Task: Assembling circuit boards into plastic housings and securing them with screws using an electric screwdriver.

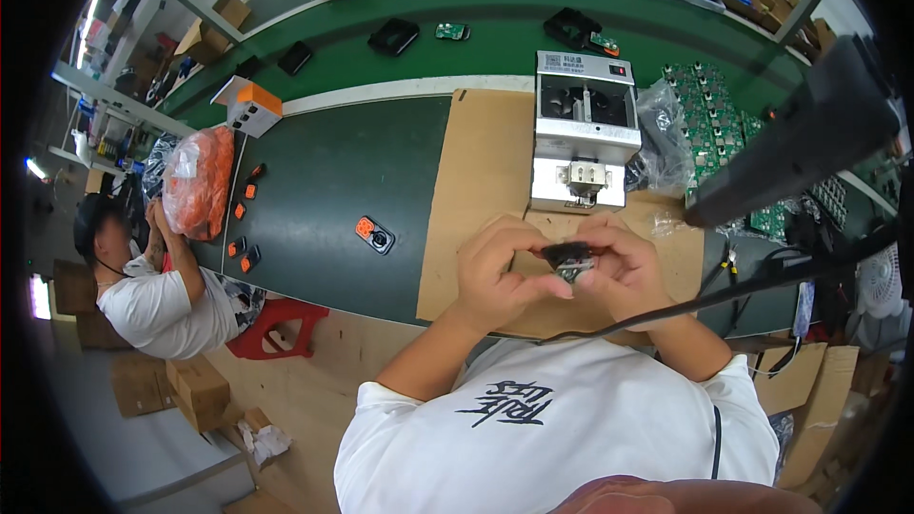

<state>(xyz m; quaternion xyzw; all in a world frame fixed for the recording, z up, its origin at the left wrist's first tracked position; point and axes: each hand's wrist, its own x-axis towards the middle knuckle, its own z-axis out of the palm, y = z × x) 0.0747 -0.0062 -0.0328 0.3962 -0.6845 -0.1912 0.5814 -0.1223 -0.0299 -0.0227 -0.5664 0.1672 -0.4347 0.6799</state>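
Observation:
Between my hands, above the front of a cardboard sheet [476,181], is a small black-cased part with a bit of circuit board [568,262] showing. My left hand [497,271] pinches it from the left, fingers curled and thumb at its lower edge. From the other side my right hand [625,268] grips it with thumb and fingers. The fingers cover much of the part, so its full shape is hidden. Just beyond my hands stands a silver metal machine [586,138] with two dark fans and a metal fixture [584,179] on its front ledge.
Left of the cardboard lies an orange-and-black device [374,234]. Green circuit boards [709,114] and clear plastic bags [662,138] fill the right side. A dark bar [800,133] and black cable [695,303] cross there. A co-worker [157,276] sits left by a bag of orange parts [198,183].

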